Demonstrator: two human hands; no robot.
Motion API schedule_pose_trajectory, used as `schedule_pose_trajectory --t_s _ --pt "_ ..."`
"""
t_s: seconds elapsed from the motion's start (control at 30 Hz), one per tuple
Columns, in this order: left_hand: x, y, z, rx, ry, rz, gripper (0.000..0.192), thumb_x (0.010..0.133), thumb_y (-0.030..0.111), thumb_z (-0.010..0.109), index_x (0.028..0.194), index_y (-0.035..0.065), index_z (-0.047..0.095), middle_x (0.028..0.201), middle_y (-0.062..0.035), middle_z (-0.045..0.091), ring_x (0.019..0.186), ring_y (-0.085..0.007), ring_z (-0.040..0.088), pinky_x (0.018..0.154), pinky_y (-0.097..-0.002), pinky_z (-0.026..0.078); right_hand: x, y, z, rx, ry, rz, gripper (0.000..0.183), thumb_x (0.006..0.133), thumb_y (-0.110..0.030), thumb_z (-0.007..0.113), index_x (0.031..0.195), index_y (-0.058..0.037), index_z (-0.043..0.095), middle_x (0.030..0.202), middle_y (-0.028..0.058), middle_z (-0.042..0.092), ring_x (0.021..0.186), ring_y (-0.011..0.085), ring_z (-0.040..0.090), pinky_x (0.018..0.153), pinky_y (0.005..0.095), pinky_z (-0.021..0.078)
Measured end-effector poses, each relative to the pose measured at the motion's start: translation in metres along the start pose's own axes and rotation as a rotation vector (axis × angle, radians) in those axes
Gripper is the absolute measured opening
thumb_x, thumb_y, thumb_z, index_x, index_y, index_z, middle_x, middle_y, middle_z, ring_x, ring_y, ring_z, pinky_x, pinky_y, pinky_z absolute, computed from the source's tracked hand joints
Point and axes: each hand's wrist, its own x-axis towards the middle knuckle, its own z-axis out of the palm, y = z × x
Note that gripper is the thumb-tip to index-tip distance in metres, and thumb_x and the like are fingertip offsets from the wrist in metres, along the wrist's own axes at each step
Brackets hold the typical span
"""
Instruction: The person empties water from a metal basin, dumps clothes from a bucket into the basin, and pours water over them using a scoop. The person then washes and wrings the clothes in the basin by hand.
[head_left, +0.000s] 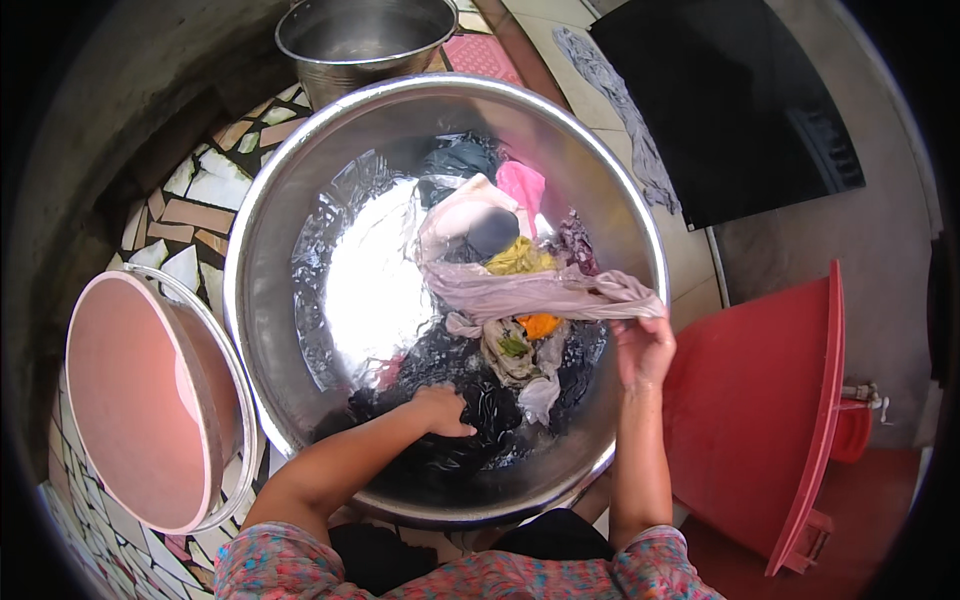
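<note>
A large metal basin (262, 161) of water with wet clothes stands in front of me. At its right rim my right hand (646, 349) grips the end of a pale mauve cloth (525, 291), which stretches leftward over the pile. My left hand (446, 409) rests on dark wet cloth (491, 409) at the near side; its fingers are partly hidden, so its grip is unclear. Farther in lie a pale pink garment (465, 206), a bright pink cloth (521, 187), a yellow cloth (521, 256) and a dark green cloth (461, 159). An orange patch of cloth (538, 325) shows below the mauve one.
A pink plastic tub (135, 397) stands tilted at the left, beside a metal rim. Beyond the basin is a metal bucket (367, 56). A large red plastic container (750, 405) stands at the right, near a tap (870, 394). A grey cloth (622, 112) lies on the floor.
</note>
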Motion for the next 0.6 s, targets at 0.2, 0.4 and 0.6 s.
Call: schedule_pose_trajectory --t_s 0.2,0.4,0.6 --pt "-0.018 -0.045 -0.024 -0.466 0.463 -0.114 0.029 0.077 0.021 0.056 0.103 0.0062 0.060 0.092 -0.0198 0.062 0.091 -0.0328 0.059 0.082 -0.0381 0.046 -0.014 -0.055 -0.020 0.025 0.097 -0.246 0.058 0.064 -0.014 0.047 0.118 0.0082 0.044 0.118 0.0243 0.052 0.108 0.0330 0.053 0.083 0.0346 0.0466" --pt "-0.081 -0.051 -0.136 -1.026 1.314 -0.217 0.024 0.078 0.007 0.049 0.099 0.0026 0.058 0.078 -0.0101 0.062 0.072 -0.0154 0.057 0.067 -0.0291 0.045 -0.011 -0.009 -0.061 -1.403 0.240 -0.122 0.047 0.083 -0.025 0.061 0.118 0.0032 0.050 0.106 0.0166 0.061 0.094 0.0235 0.059 0.081 0.0321 0.0456" --pt "-0.111 -0.051 -0.168 -0.747 1.490 -0.071 0.025 0.080 0.011 0.053 0.102 -0.0005 0.058 0.088 -0.0110 0.063 0.078 -0.0182 0.058 0.074 -0.0279 0.045 -0.015 0.067 -0.039 -1.327 -0.248 0.144 0.059 0.077 -0.027 0.066 0.126 -0.0026 0.046 0.116 0.0218 0.056 0.107 0.0318 0.055 0.091 0.0353 0.0417"
